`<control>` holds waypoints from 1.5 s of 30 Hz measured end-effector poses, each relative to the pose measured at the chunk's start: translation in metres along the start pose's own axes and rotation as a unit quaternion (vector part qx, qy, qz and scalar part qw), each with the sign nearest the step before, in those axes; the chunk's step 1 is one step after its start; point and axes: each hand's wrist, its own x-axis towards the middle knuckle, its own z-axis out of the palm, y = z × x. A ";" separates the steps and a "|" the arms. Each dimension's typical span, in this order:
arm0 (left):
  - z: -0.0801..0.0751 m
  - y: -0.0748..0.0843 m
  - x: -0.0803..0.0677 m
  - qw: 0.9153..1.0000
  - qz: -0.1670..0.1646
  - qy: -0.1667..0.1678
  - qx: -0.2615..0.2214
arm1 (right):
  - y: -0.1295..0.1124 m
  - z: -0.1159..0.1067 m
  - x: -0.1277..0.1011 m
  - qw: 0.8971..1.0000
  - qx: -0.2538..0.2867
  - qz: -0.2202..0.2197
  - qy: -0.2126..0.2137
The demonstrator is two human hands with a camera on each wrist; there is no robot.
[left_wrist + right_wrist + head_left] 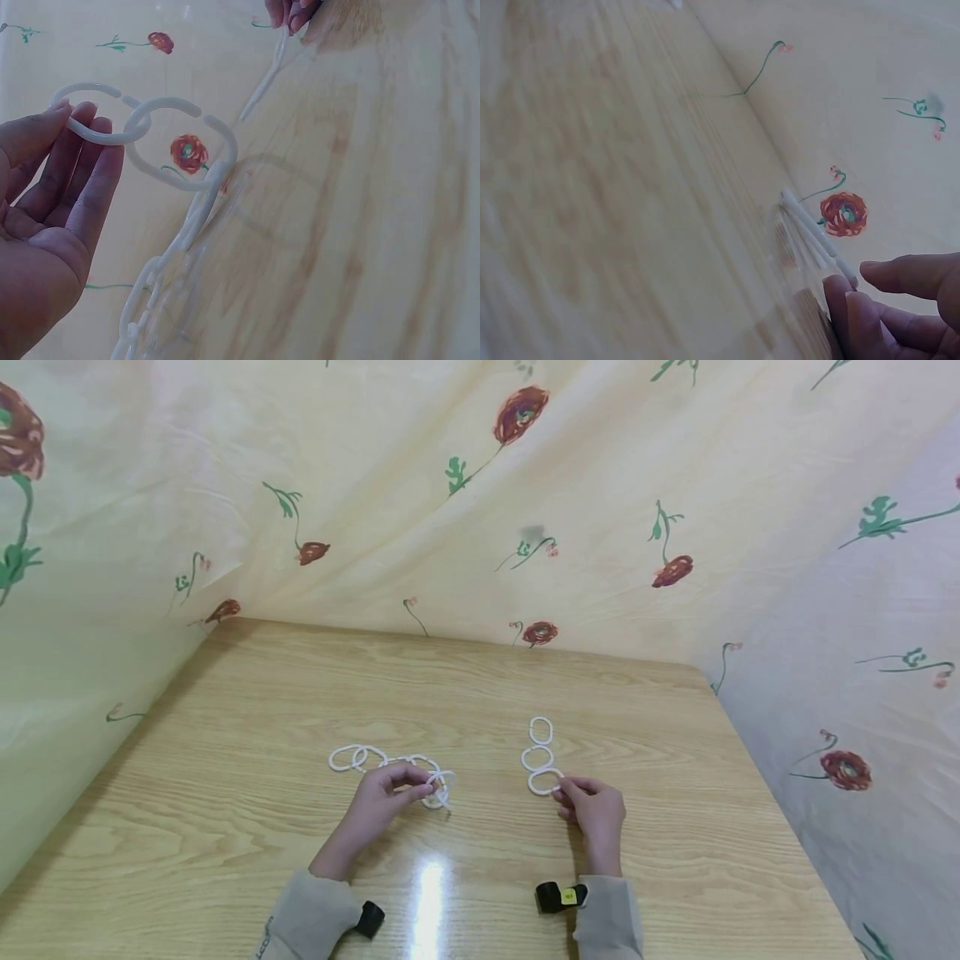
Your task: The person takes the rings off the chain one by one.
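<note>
On the left of the table, my left hand (382, 793) pinches an oval white plastic link (97, 138) between thumb and fingers. That link hooks into a second link (166, 103), raised with it. From there the white chain (331, 762) runs down and lies to the left, partly behind the hand. My right hand (597, 812) pinches the near edge of a white link (529, 782), with thumb and fingertips seen around its end in the right wrist view. Two more white links (522, 757) extend from it toward the back in a short row, flat on the wood.
The wooden table (675, 735) reaches back to a cream curtain (360, 460) with red flowers, which also hangs along both sides. Each wrist carries a black strapped camera (550, 897). A bright light reflection falls on the wood between the forearms.
</note>
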 end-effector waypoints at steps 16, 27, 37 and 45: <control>0.000 -0.002 0.001 1.000 0.001 0.004 0.010 | -0.005 0.004 -0.005 0.999 0.022 -0.016 -0.030; 0.000 0.000 0.001 1.000 -0.009 0.008 0.004 | -0.013 0.018 -0.016 0.998 0.043 -0.028 -0.047; 0.000 0.002 -0.001 1.000 0.000 0.011 0.002 | -0.017 0.034 -0.022 0.993 0.035 -0.060 -0.092; -0.001 0.001 0.000 1.000 -0.011 0.003 -0.011 | -0.019 0.058 -0.041 0.980 0.033 -0.095 -0.170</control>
